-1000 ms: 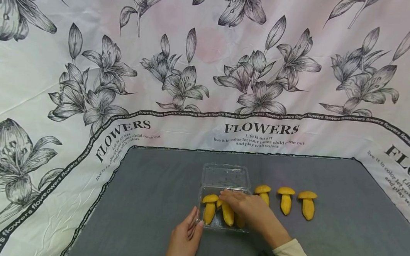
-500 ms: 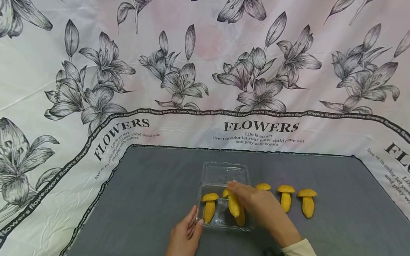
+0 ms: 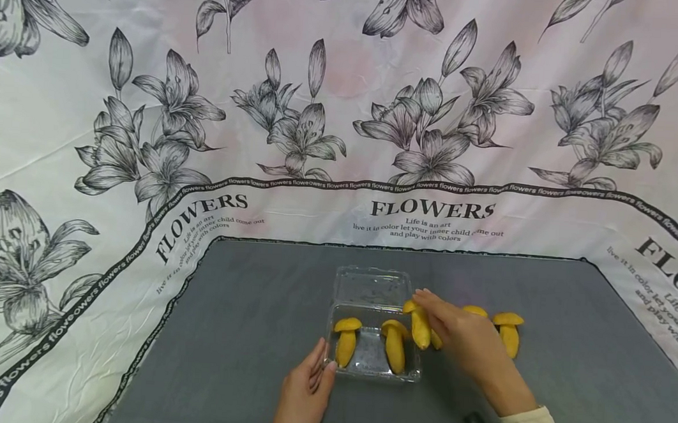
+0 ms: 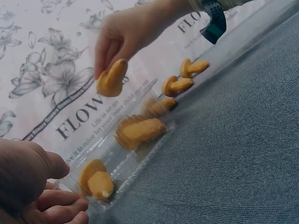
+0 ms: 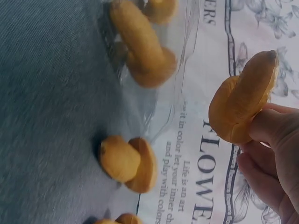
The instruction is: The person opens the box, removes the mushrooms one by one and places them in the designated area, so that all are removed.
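My right hand (image 3: 475,349) holds a yellow mushroom (image 3: 421,327) by its cap, raised just right of a clear plastic box (image 3: 370,352). The right wrist view shows thumb and fingers pinching that mushroom (image 5: 247,98), its stem pointing away from the palm. Two more yellow mushrooms lie inside the box, one on the left (image 3: 346,343) and one on the right (image 3: 394,346), with a gap between them. At the box's near left corner, my left hand (image 3: 305,388) grips the wall between thumb and fingers (image 4: 58,205).
The box's hinged clear lid (image 3: 372,287) lies open toward the back. Right of the box, a row of mushrooms rests on the grey cloth (image 3: 253,315), the rightmost (image 3: 507,335) plainly visible and others partly behind my right hand. A flower-printed sheet (image 3: 342,141) hangs behind.
My right hand has lifted the mushroom from the middle of the box and carried it right, past the right-hand mushroom and over the box's right edge. The left hand has stayed at the corner.
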Tool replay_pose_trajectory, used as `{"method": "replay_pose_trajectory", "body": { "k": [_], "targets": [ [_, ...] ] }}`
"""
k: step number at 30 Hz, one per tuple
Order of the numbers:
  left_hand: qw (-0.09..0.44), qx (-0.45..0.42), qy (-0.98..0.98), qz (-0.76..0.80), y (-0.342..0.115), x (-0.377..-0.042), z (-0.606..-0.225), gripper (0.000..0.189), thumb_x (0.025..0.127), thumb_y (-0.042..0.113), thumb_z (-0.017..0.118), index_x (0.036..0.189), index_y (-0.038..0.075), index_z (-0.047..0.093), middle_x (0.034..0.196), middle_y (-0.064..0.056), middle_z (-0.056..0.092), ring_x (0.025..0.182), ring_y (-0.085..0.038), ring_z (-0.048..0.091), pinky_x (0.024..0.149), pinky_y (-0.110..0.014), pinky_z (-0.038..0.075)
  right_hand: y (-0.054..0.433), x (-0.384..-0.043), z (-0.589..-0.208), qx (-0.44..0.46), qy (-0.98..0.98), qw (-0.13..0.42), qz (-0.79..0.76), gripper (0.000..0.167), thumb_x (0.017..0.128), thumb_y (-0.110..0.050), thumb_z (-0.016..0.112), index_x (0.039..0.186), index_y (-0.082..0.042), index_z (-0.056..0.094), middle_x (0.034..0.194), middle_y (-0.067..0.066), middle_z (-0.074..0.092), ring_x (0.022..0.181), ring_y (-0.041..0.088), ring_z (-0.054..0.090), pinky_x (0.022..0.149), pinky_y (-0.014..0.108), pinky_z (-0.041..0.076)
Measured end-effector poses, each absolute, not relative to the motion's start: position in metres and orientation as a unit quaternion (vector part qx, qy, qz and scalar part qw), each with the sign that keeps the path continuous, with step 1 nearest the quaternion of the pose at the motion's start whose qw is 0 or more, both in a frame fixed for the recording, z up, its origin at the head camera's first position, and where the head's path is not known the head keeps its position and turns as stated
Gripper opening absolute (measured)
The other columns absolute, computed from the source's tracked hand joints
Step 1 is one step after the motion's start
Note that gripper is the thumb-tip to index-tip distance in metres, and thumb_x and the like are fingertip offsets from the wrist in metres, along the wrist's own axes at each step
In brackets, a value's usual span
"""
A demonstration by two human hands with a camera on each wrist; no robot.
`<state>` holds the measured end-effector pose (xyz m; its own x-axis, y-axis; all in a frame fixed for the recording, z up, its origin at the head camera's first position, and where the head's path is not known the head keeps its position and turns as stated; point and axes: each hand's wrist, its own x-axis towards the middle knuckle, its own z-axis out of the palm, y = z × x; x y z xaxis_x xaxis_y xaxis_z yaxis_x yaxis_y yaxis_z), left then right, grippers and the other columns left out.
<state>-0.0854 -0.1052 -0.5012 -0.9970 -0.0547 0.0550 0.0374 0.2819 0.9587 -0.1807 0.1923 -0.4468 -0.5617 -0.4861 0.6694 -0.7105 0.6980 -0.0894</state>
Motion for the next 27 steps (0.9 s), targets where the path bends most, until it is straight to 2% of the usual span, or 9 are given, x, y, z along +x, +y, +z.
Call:
{"method": "replay_pose_trajectory", "body": {
  "k": [6, 12, 17, 24, 27],
  "targets": [
    [0.042, 0.002, -0.803, -0.595, -0.105, -0.085, -0.501, 0.059, 0.108, 0.024, 0.066, 0.153, -0.010, 0.047, 0.148, -0.027, 0.056, 0.135, -0.037, 0.058, 0.103, -0.036, 0.057, 0.206, -0.175, -0.448, 0.322, -0.880, 0.295, 0.185, 0.054, 0.087, 0.000, 0.084, 0.138, -0.015, 0.071, 0.136, 0.006, 0.072, 0.096, 0.023, 0.078, 0.067, 0.034, 0.066],
    [0.044, 0.006, -0.804, -0.593, -0.103, -0.085, -0.500, 0.059, 0.108, 0.024, 0.066, 0.153, -0.009, 0.047, 0.148, -0.027, 0.055, 0.136, -0.037, 0.058, 0.103, -0.036, 0.057, 0.215, -0.168, -0.448, 0.310, -0.883, 0.300, 0.184, 0.052, 0.085, 0.000, 0.086, 0.134, -0.014, 0.073, 0.132, 0.006, 0.074, 0.090, 0.022, 0.079, 0.062, 0.028, 0.063],
    [0.041, 0.008, -0.806, -0.590, -0.104, -0.085, -0.500, 0.060, 0.108, 0.025, 0.066, 0.154, -0.008, 0.047, 0.148, -0.027, 0.055, 0.136, -0.038, 0.058, 0.103, -0.037, 0.057, 0.220, -0.162, -0.451, 0.304, -0.887, 0.301, 0.175, 0.054, 0.083, -0.001, 0.088, 0.134, -0.015, 0.074, 0.130, 0.006, 0.075, 0.088, 0.020, 0.079, 0.063, 0.031, 0.064],
    [0.038, 0.010, -0.806, -0.591, -0.104, -0.085, -0.501, 0.059, 0.108, 0.024, 0.066, 0.154, -0.008, 0.046, 0.148, -0.026, 0.055, 0.136, -0.036, 0.058, 0.104, -0.036, 0.056, 0.230, -0.151, -0.462, 0.293, -0.893, 0.294, 0.173, 0.058, 0.079, 0.001, 0.089, 0.131, -0.018, 0.074, 0.127, 0.008, 0.077, 0.067, 0.014, 0.073, 0.048, 0.025, 0.055],
    [0.039, 0.008, -0.807, -0.589, -0.104, -0.086, -0.501, 0.060, 0.109, 0.026, 0.065, 0.154, -0.008, 0.046, 0.148, -0.026, 0.056, 0.136, -0.037, 0.058, 0.104, -0.037, 0.056, 0.232, -0.148, -0.466, 0.293, -0.893, 0.292, 0.176, 0.058, 0.079, 0.000, 0.089, 0.131, -0.019, 0.074, 0.126, 0.006, 0.077, 0.063, 0.011, 0.070, 0.046, 0.024, 0.052]
  ]
}}
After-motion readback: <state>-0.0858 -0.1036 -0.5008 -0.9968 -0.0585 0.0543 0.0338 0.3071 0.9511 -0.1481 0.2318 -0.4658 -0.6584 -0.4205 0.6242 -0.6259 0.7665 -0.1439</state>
